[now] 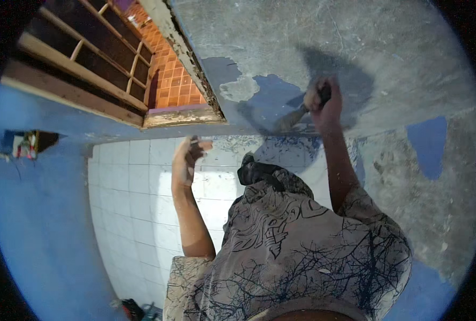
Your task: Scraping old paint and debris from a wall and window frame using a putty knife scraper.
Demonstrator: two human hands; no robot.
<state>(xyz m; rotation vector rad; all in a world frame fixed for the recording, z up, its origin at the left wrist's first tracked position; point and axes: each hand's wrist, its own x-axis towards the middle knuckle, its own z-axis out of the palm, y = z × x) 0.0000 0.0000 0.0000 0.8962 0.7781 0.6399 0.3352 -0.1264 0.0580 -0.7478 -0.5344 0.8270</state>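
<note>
My right hand (323, 101) is raised at the wall, its fingers wrapped round the dark handle of a scraper. The scraper's flat blade (291, 119) points down and left, over a patch of blue paint (272, 99) on the wall; motion blurs it, and I cannot tell whether it touches. Ragged edges separate this blue paint from the bare grey plaster (398, 59). My left hand (187, 160) hangs free above the floor, with fingers loosely bent and apart and nothing visible in it.
Paint flakes (243, 143) litter the white tiled floor (136, 182) along the wall's foot. At upper left is a worn wooden frame (187, 115) around an opening, with orange tiles beyond. A small box of items (26, 143) sits against the blue left wall (35, 214).
</note>
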